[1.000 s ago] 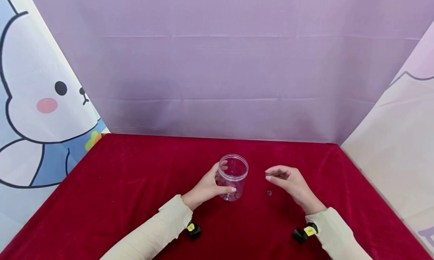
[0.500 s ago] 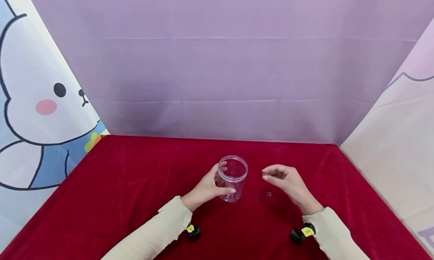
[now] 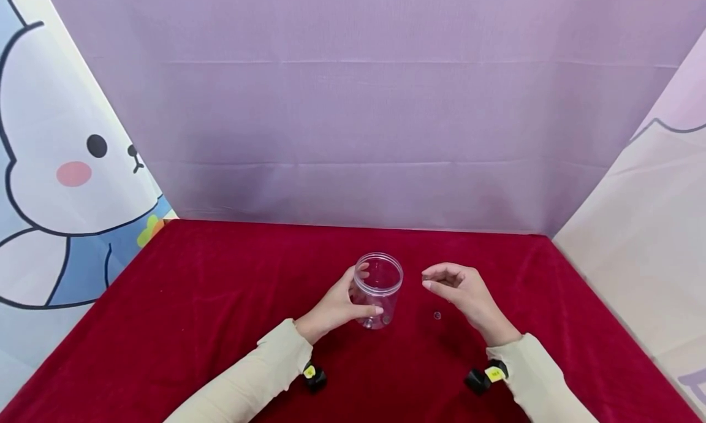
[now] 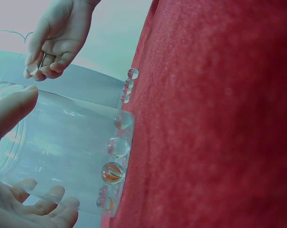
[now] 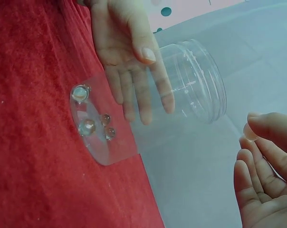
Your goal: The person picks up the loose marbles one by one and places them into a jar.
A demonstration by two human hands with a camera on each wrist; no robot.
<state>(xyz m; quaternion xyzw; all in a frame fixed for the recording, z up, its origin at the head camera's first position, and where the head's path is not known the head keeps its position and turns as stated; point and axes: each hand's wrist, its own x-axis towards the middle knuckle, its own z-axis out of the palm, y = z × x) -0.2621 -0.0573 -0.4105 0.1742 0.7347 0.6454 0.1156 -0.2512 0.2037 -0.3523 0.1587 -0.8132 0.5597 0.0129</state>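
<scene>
My left hand (image 3: 336,303) grips a clear plastic jar (image 3: 386,297), thumb on the near side and fingers round the far side. The jar stands upright and lidless on red cloth. Several marbles lie at its bottom in the left wrist view, one of them an orange-streaked marble (image 4: 112,173). Right of the jar, level with its rim and apart from it, is my right hand (image 3: 469,294). Its thumb and index finger pinch a clear marble (image 5: 250,132), mostly covered by the fingertips. A loose marble (image 3: 437,316) lies on the cloth below that hand.
Red cloth (image 3: 220,276) covers the table. A purple curtain (image 3: 353,116) hangs along the back edge, with printed panels at the left (image 3: 77,214) and right (image 3: 651,227). Black wrist devices sit under both cuffs.
My right hand has moved left and slightly upward, closer to the jar, with the marble between its fingertips. The left hand and the jar have stayed nearly still.
</scene>
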